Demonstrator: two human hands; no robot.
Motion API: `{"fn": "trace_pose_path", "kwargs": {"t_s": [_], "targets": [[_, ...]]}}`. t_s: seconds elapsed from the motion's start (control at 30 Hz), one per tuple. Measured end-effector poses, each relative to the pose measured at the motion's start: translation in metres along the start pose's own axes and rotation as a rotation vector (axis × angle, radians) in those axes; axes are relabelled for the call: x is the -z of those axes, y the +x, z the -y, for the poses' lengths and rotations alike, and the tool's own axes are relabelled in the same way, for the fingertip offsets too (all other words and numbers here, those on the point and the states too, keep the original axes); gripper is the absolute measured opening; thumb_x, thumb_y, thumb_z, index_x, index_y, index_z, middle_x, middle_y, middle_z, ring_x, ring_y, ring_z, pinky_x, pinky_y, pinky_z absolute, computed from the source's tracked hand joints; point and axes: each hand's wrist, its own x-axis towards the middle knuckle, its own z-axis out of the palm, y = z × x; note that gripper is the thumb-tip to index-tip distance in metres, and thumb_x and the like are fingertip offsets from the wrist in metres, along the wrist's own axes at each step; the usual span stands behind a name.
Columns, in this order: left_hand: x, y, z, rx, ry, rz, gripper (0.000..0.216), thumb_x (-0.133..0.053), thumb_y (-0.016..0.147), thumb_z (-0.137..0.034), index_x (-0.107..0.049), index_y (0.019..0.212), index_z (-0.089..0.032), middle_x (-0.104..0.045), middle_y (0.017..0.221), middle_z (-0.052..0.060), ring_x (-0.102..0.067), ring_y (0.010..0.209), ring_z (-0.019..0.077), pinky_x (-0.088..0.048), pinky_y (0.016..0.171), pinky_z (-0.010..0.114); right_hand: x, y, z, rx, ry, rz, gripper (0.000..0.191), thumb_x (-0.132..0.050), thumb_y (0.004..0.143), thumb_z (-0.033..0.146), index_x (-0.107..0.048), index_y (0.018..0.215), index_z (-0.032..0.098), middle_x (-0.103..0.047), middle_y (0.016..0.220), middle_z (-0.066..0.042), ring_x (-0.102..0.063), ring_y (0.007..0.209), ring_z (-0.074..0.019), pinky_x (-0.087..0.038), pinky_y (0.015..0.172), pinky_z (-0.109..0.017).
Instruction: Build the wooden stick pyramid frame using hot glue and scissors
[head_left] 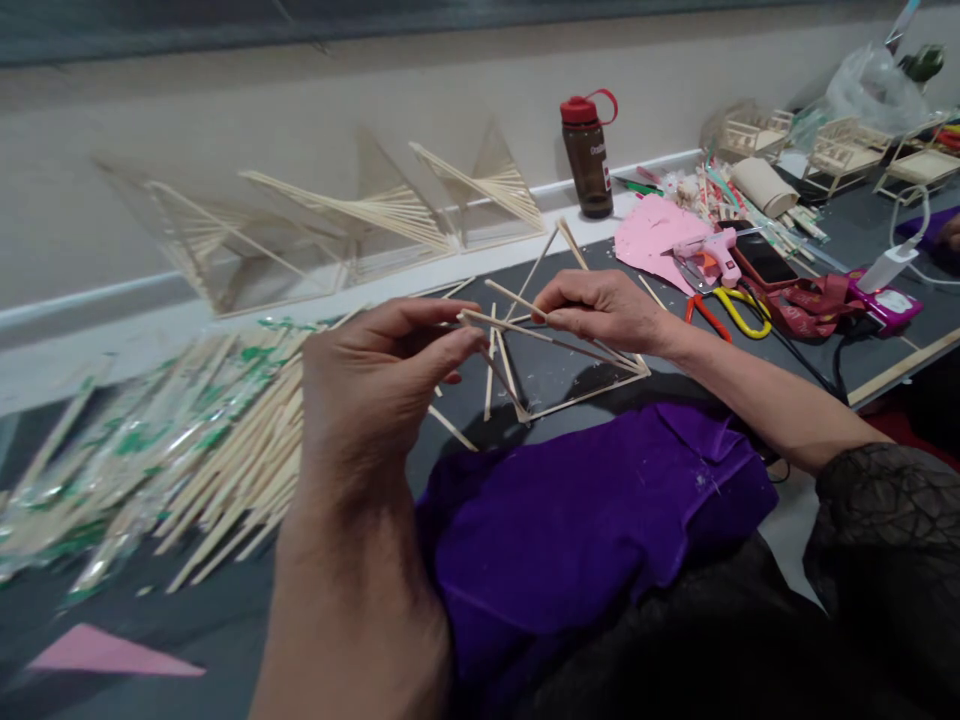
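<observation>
A half-built frame of wooden chopsticks (585,394) stands on the dark table in front of me. My left hand (390,370) is closed, thumb and fingers pinching the frame at an upper corner where sticks meet. Between the fingertips of my right hand (607,312) is a single chopstick (514,300); its free end points left, just above that corner. Whether the two sticks touch cannot be made out. Purple cloth (585,510) lies at the near edge, below the frame.
Loose and wrapped chopsticks (232,460) lie at left. Finished twisted stick frames (360,215) lean along the wall. A bottle (589,160) stands behind. At right are a pink glue gun (712,255), pliers (739,312), a phone (757,252) and small stick models (847,145).
</observation>
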Motion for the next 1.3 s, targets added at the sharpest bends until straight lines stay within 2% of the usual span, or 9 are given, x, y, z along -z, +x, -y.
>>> {"fn": "trace_pose_path", "kwargs": {"t_s": [0.17, 0.33, 0.5, 0.73, 0.93, 1.1, 1.3], "targets": [[0.000, 0.001, 0.000, 0.009, -0.048, 0.017, 0.019, -0.083, 0.062, -0.016, -0.080, 0.079, -0.023, -0.074, 0.068, -0.001, -0.060, 0.057, 0.0098, -0.045, 0.044, 0.020, 0.000, 0.002, 0.000, 0.034, -0.007, 0.058, 0.020, -0.053, 0.093, 0.022, -0.069, 0.099, 0.012, -0.066, 0.095, -0.004, -0.056, 0.089, -0.0115, -0.041, 0.085, -0.027], [0.001, 0.000, 0.001, 0.007, -0.043, 0.025, 0.019, -0.083, 0.062, -0.017, -0.081, 0.081, -0.024, -0.074, 0.069, 0.000, -0.062, 0.060, 0.0114, -0.045, 0.044, 0.022, 0.001, 0.003, 0.000, -0.012, 0.031, 0.106, 0.022, -0.054, 0.091, 0.021, -0.071, 0.103, 0.014, -0.064, 0.095, -0.002, -0.055, 0.091, -0.0109, -0.041, 0.086, -0.027], [0.000, -0.001, 0.002, 0.004, -0.049, 0.013, 0.024, -0.084, 0.062, -0.017, -0.080, 0.084, -0.026, -0.074, 0.070, -0.001, -0.064, 0.062, 0.0128, -0.044, 0.044, 0.023, 0.003, 0.004, 0.001, -0.012, 0.105, 0.113, 0.022, -0.055, 0.090, 0.020, -0.072, 0.102, 0.012, -0.065, 0.092, -0.003, -0.055, 0.087, -0.0100, -0.042, 0.083, -0.026], [-0.001, 0.000, 0.002, -0.001, -0.035, -0.008, 0.025, -0.083, 0.062, -0.017, -0.079, 0.085, -0.026, -0.075, 0.073, -0.001, -0.066, 0.062, 0.0140, -0.045, 0.044, 0.024, 0.005, 0.005, 0.000, -0.020, 0.053, 0.142, 0.024, -0.055, 0.092, 0.020, -0.073, 0.105, 0.013, -0.069, 0.098, -0.004, -0.057, 0.089, -0.0099, -0.042, 0.084, -0.025], [0.004, 0.001, 0.007, 0.021, -0.026, 0.056, 0.026, -0.082, 0.065, -0.020, -0.079, 0.090, -0.024, -0.075, 0.073, 0.001, -0.067, 0.064, 0.0134, -0.046, 0.047, 0.021, 0.005, 0.002, 0.006, -0.009, 0.059, 0.140, 0.028, -0.054, 0.091, 0.017, -0.074, 0.110, 0.008, -0.068, 0.096, -0.006, -0.056, 0.085, -0.0094, -0.042, 0.081, -0.025], [0.006, 0.001, 0.010, 0.025, 0.011, 0.078, 0.028, -0.082, 0.065, -0.028, -0.077, 0.092, -0.022, -0.075, 0.076, 0.003, -0.069, 0.065, 0.0162, -0.047, 0.046, 0.021, 0.005, -0.001, 0.008, -0.038, 0.033, 0.152, 0.028, -0.054, 0.091, 0.016, -0.075, 0.111, 0.014, -0.068, 0.097, -0.004, -0.056, 0.085, -0.0094, -0.041, 0.080, -0.025], [0.005, 0.000, 0.010, 0.028, -0.022, 0.079, 0.027, -0.083, 0.062, -0.028, -0.077, 0.088, -0.022, -0.074, 0.073, 0.003, -0.066, 0.061, 0.0154, -0.046, 0.046, 0.023, 0.005, -0.002, 0.010, -0.068, -0.003, 0.172, 0.029, -0.055, 0.093, 0.018, -0.075, 0.113, 0.018, -0.068, 0.095, -0.003, -0.055, 0.081, -0.0097, -0.041, 0.078, -0.026]]}}
